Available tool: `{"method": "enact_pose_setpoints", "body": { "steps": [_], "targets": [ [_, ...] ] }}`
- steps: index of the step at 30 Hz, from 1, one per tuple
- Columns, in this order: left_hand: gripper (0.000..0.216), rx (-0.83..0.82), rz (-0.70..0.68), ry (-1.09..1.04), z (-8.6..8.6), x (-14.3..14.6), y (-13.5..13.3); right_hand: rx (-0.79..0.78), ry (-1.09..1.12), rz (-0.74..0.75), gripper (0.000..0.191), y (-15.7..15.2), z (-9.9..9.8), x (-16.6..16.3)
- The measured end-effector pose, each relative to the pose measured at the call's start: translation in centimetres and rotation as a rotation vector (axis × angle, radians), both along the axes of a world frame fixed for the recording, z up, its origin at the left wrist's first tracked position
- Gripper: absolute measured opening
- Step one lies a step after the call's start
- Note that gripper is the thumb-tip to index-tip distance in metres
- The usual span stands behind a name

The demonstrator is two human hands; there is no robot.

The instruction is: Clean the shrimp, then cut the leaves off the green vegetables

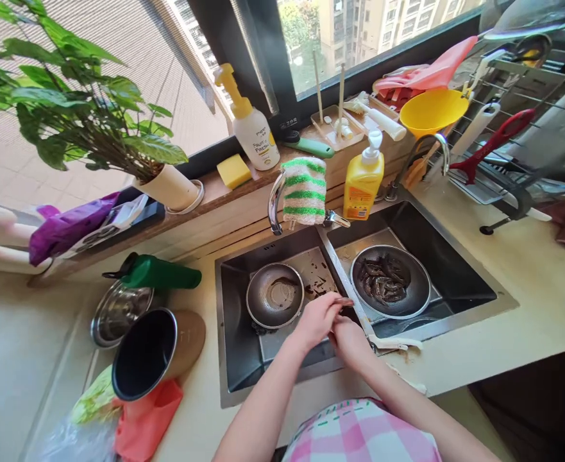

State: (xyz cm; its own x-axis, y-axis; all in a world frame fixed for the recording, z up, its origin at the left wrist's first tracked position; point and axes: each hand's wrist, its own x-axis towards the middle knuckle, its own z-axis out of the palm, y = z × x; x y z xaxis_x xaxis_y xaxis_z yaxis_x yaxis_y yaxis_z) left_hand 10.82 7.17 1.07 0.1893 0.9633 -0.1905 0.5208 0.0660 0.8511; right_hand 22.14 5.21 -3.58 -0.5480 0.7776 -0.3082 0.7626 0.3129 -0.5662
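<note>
Over the sink's left basin, near the divider, my two hands are together. My left hand is closed in a pinch on a small brownish shrimp, whose end sticks out past the fingertips. Just below it, my right hand is closed against the same spot, its fingertips mostly hidden. A dark pan in the left basin holds a single shrimp, with dark scraps lying beside it. In the right basin, another pan holds a heap of dark shrimp.
White-handled scissors lie on the sink's front rim. A striped cloth covers the faucet. Behind stands a yellow soap bottle. To the left are a deep pot and green bottle; a dish rack is right.
</note>
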Motion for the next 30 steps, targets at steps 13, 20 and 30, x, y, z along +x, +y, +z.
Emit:
{"method": "enact_pose_setpoints", "body": {
  "steps": [13, 20, 30],
  "targets": [
    [0.021, -0.240, 0.538, 0.415, -12.1, -14.4, 0.1, 0.055, -0.006, 0.041, 0.022, 3.1, -0.3, -3.0],
    [0.028, -0.343, 0.346, 0.610, -18.0, -19.7, 2.2, 0.040, -0.144, 0.080, 0.017, 4.2, -0.7, -2.8],
    [0.033, -0.374, 0.040, 0.664, -23.1, -21.1, 6.3, -0.015, -0.269, -0.040, 0.012, -0.1, 1.5, 8.5]
  ]
}}
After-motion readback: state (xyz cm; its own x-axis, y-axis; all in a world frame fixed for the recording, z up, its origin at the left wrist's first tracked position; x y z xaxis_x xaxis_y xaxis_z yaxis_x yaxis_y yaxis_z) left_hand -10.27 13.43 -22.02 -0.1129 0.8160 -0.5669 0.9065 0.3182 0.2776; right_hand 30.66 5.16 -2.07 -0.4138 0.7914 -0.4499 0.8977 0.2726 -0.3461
